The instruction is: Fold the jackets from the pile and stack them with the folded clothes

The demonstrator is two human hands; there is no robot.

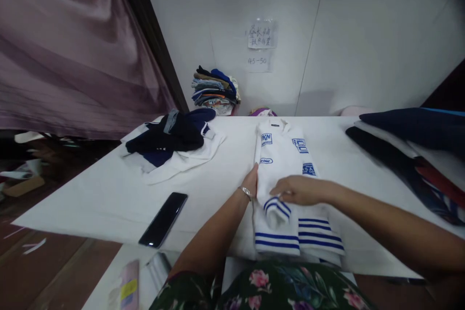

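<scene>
A white jacket [279,164] with blue lettering and blue-striped hems lies lengthwise in front of me, its sides folded inward. My left hand [251,180] rests against its left edge, fingers stretched forward along the fold; some of that hand is hidden by the cloth. Over the middle of the garment, my right hand [296,190] is closed on a sleeve near its striped cuff [278,209]. That cuff is bent up off the front and slightly blurred. The collar points away from me, and the striped lower edge lies near the table's front.
The white table [225,193] bears a dark phone [163,219] and a heap of black, navy and white clothes [170,138] on the left. More garments [417,155] are piled at right. A folded stack [214,89] stands behind, below a paper sign [260,36] on the wall.
</scene>
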